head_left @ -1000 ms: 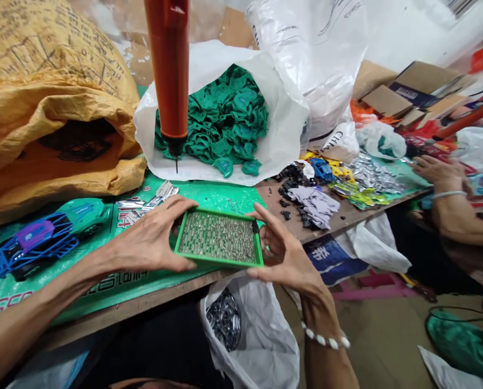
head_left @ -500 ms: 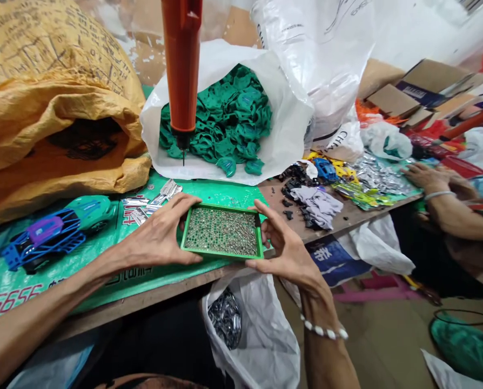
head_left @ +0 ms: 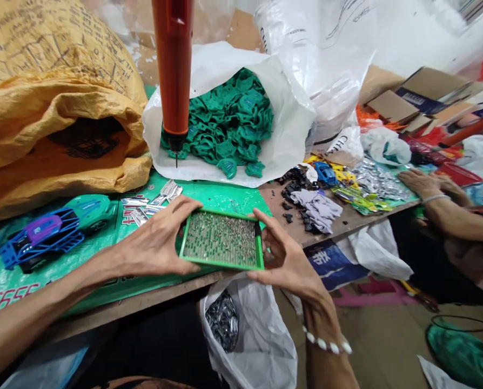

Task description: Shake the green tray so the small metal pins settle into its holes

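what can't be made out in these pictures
Head view:
Green tray: underside hidden by the tray itself.
Small metal pieces: too small to count.
Left hand: some fingers hidden behind the tray.
Orange tool: top cut off by the upper edge.
Yellow sack: contents mostly lost in shadow.

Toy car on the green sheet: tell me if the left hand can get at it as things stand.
Probably not right now: the left hand holds one end of the green tray. If freed, the way looks open: the toy car stands uncovered on the green sheet, to that hand's left.
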The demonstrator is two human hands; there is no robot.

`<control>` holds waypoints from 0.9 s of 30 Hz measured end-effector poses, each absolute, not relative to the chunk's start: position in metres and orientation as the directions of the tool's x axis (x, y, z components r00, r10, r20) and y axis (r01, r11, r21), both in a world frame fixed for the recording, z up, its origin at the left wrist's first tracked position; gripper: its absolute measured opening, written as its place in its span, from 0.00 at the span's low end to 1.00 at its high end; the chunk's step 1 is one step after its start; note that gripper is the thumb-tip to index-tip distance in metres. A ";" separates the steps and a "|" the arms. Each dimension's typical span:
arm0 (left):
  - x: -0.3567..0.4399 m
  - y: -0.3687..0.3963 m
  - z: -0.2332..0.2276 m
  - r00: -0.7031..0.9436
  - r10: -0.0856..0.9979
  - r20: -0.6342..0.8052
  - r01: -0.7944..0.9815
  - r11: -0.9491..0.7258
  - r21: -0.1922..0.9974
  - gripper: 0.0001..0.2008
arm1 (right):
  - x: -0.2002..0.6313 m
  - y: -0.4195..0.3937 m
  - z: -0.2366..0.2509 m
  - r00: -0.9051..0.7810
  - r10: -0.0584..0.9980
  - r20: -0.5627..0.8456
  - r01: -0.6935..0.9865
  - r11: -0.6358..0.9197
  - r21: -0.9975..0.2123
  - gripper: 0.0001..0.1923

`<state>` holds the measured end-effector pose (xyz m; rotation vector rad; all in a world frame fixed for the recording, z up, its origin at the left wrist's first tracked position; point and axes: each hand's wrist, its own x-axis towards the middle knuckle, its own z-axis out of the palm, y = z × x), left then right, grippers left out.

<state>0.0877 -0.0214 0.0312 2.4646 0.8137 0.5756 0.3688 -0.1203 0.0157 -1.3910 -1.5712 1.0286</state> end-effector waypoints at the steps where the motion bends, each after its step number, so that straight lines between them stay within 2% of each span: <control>1: 0.088 -0.021 0.032 0.742 0.632 0.223 0.435 -0.707 0.558 0.44 | 0.369 -0.120 0.015 -0.102 0.994 0.032 0.368 0.067 -0.927 0.54; 4: 0.088 -0.018 0.033 0.735 0.640 0.225 0.444 -0.704 0.554 0.44 | 0.369 -0.116 0.014 -0.077 0.996 0.054 0.349 0.078 -0.934 0.54; 9: 0.085 -0.020 0.032 0.747 0.628 0.217 0.462 -0.726 0.510 0.44 | 0.367 -0.110 0.010 -0.136 0.990 0.040 0.380 0.089 -0.921 0.53; 12: 0.083 -0.023 0.030 0.726 0.643 0.245 0.459 -0.718 0.523 0.44 | 0.366 -0.111 0.009 -0.113 0.992 0.052 0.374 0.091 -0.923 0.53; 23: 0.085 -0.019 0.029 0.730 0.661 0.173 0.459 -0.662 0.592 0.42 | 0.367 -0.107 0.016 -0.120 0.992 0.039 0.424 0.086 -0.902 0.53; 27: 0.086 -0.020 0.026 0.722 0.664 0.196 0.450 -0.665 0.596 0.44 | 0.368 -0.108 0.017 -0.119 0.992 0.051 0.433 0.098 -0.896 0.51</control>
